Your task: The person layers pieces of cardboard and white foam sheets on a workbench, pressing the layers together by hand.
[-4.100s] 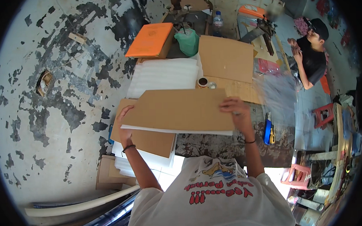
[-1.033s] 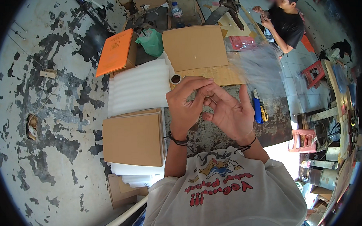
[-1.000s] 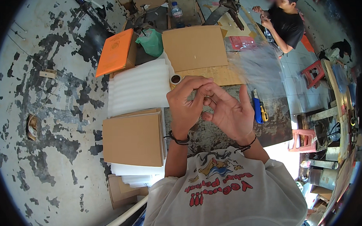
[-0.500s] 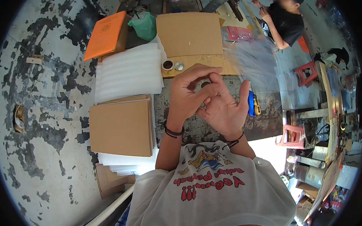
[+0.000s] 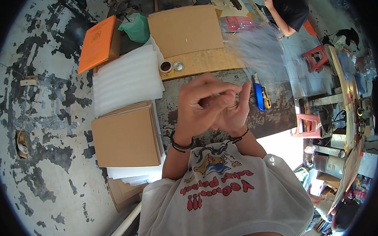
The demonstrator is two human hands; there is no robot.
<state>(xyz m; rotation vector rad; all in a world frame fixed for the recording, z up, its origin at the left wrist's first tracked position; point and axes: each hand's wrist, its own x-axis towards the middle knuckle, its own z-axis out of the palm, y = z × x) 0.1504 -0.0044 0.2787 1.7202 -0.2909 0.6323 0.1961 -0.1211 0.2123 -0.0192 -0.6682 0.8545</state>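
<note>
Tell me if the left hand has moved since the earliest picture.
Yes, to the right: judged against the open tin on the board, the left hand was left of it and is now right.

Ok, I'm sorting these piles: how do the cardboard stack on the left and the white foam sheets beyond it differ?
The cardboard stack is brown; the foam sheets are white. The cardboard's top looks smooth, the foam's rippled. The stack is nearer, the foam farther. Both are on the left.

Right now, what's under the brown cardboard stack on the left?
Under the cardboard stack, white sheets stick out at its near edge; anything farther in is covered.
</note>
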